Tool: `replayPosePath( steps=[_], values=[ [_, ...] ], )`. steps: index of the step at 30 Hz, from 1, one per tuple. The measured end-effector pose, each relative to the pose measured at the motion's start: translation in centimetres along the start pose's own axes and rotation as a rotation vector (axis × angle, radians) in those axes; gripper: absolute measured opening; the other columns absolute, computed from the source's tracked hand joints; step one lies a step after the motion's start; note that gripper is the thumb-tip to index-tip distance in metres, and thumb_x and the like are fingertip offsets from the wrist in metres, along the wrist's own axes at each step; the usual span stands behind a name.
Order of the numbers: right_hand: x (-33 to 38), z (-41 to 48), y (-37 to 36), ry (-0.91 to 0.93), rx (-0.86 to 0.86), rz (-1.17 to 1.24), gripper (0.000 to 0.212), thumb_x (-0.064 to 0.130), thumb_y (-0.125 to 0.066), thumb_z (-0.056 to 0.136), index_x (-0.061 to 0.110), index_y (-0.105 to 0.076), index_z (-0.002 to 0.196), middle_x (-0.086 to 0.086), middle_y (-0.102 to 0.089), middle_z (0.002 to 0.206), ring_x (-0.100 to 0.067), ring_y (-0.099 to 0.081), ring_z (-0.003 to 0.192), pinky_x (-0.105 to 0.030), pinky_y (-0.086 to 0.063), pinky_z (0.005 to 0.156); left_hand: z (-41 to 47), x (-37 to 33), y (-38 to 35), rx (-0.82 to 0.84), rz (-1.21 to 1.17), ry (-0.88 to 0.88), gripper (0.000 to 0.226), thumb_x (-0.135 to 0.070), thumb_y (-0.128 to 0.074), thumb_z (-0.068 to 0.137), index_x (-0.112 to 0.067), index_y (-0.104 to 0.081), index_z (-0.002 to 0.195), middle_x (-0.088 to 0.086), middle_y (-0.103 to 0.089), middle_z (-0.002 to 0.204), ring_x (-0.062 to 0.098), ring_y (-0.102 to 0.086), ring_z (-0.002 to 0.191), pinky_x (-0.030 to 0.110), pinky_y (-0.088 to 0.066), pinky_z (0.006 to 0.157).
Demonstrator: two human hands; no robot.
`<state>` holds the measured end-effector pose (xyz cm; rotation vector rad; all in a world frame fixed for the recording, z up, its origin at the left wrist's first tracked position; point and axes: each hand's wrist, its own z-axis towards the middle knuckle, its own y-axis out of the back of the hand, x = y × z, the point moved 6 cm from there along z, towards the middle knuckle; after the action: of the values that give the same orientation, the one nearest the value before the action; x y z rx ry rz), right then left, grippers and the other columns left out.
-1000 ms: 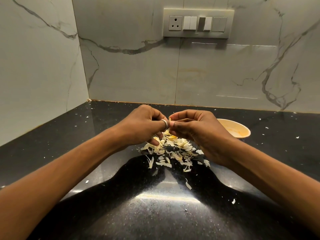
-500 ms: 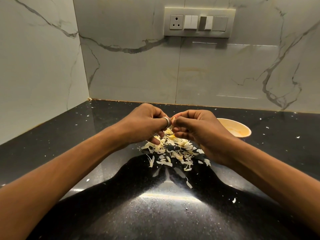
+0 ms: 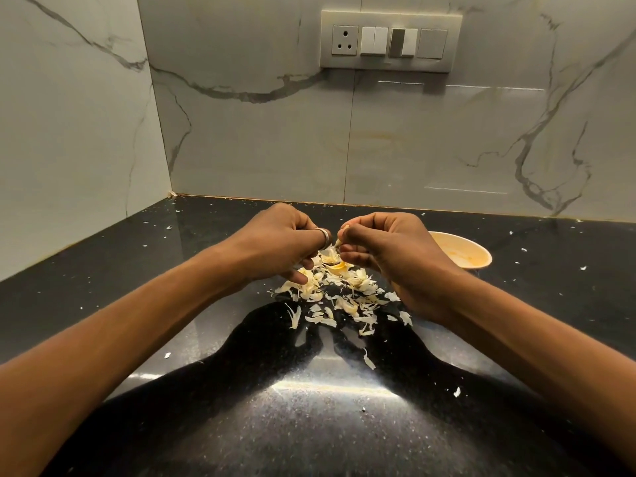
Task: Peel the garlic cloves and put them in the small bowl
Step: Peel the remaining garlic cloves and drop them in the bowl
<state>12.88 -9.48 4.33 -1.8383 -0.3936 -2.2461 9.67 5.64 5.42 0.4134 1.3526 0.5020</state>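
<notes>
My right hand (image 3: pixel 389 249) pinches a small pale garlic clove (image 3: pixel 340 238) between thumb and fingertips, just above a pile of papery garlic skins (image 3: pixel 339 294) on the black counter. My left hand (image 3: pixel 282 242), with a ring on one finger, hovers close to the left of the clove with its fingers curled; a narrow gap separates it from the clove, and nothing shows in its grip. The small orange bowl (image 3: pixel 481 253) stands behind my right wrist, partly hidden by it. I cannot make out what is inside it.
The black stone counter (image 3: pixel 309 425) meets marble walls at the back and left, forming a corner. Small skin flakes (image 3: pixel 457 391) lie scattered over the counter. A switch and socket plate (image 3: pixel 390 41) is mounted high on the back wall.
My hands were pressed together on the clove; they have now drawn slightly apart, and the clove stays with my right hand.
</notes>
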Motion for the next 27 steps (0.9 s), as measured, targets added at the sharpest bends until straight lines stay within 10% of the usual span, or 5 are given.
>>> replayPosePath(
  steps=[14,20,27],
  values=[
    [0.8,-0.3,0.4,0.055,-0.034,-0.011,0.004,0.005,-0.065,0.094,0.005,-0.068,0.091,-0.009,-0.071,0.086,-0.009,-0.071,0.071,-0.02,-0.059,0.069,0.0,-0.4,1.0,-0.136,0.471,-0.127,0.027,-0.042,-0.067,0.091,-0.019,-0.071,0.078,-0.005,-0.068,0.069,0.014,-0.068,0.067,0.042,-0.061,0.073],
    [0.8,-0.3,0.3,0.067,-0.013,-0.027,0.006,0.002,-0.064,0.094,0.004,-0.068,0.09,-0.01,-0.07,0.083,-0.016,-0.071,0.077,-0.025,-0.061,0.075,-0.3,-1.6,-0.2,-0.031,0.244,-0.291,0.01,-0.02,-0.07,0.091,-0.017,-0.074,0.1,-0.004,-0.069,0.078,0.005,-0.064,0.061,0.021,-0.057,0.057],
    [1.1,-0.5,0.1,0.051,-0.001,0.044,0.006,0.001,-0.064,0.093,0.003,-0.068,0.09,-0.011,-0.071,0.084,-0.016,-0.07,0.076,-0.021,-0.059,0.07,-0.5,-1.6,0.2,-0.136,0.227,-0.357,0.007,-0.017,-0.07,0.091,-0.013,-0.076,0.093,-0.002,-0.071,0.073,0.02,-0.07,0.061,0.038,-0.062,0.058]
  ],
)
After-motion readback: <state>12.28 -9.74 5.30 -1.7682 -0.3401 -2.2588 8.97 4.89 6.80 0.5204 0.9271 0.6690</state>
